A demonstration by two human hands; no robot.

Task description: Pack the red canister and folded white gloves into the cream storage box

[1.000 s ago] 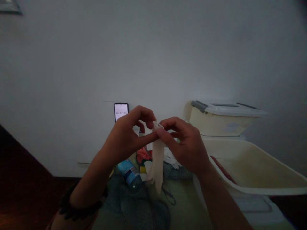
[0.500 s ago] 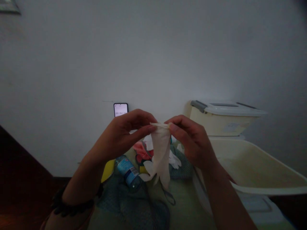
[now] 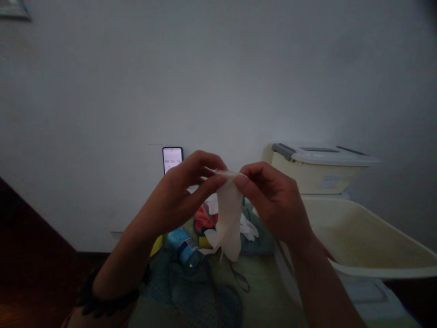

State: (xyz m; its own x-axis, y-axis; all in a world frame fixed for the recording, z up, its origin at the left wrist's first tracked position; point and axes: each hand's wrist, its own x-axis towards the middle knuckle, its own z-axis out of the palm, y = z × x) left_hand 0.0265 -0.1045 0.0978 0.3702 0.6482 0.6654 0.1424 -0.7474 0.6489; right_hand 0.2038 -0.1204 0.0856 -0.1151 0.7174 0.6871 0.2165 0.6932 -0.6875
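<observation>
A thin whitish disposable glove (image 3: pixel 229 214) hangs fingers-down between my hands, its cuff at the top. My left hand (image 3: pixel 196 189) pinches the cuff's left side between thumb and fingers. On the right side of the same cuff, my right hand (image 3: pixel 271 193) has its thumb and fingertips closed. Behind the glove are a red cloth (image 3: pixel 205 217) and a white glove (image 3: pixel 249 229), both partly covered. Below my left hand lies a blue-labelled plastic bottle (image 3: pixel 186 246) on its side.
A dark grey-green cloth (image 3: pixel 180 287) spreads across the front of the green surface (image 3: pixel 262 291). To the right stand a large cream basin (image 3: pixel 372 232) and a lidded storage box (image 3: pixel 321 175). A phone (image 3: pixel 172 157) showing a timer leans on the wall behind.
Both hands have shifted slightly, with my fingertips now closer together on the cuff. The glove's lower end hangs a little higher. The bottle and cloths stay in place.
</observation>
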